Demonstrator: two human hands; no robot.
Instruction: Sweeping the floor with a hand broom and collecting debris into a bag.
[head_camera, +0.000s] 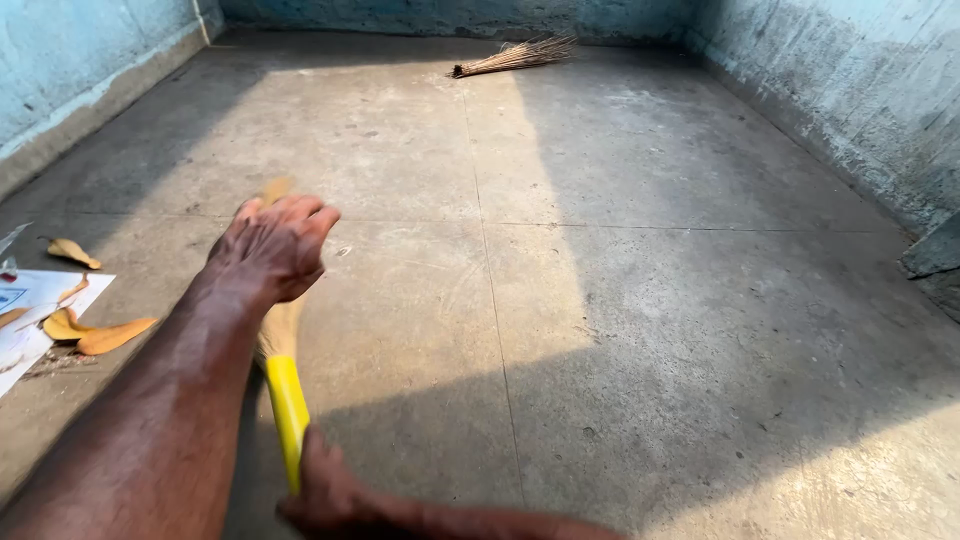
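While both hands (272, 245) (330, 495) grip a yellow-handled broom (285, 400), white printed paper (35, 300) lies left.

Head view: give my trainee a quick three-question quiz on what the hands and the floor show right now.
1. True or false: both hands grip the soft grass broom with the yellow plastic handle.
2. Which hand holds the yellow handle near its end? A) left hand B) right hand
3. Fill in: the bundled stick broom lies on the grey concrete floor near the far ____ wall.

Key
1. True: the left hand grips the straw part, the right hand the handle.
2. B.
3. Blue. Dry orange leaves and white paper lie at the left edge.
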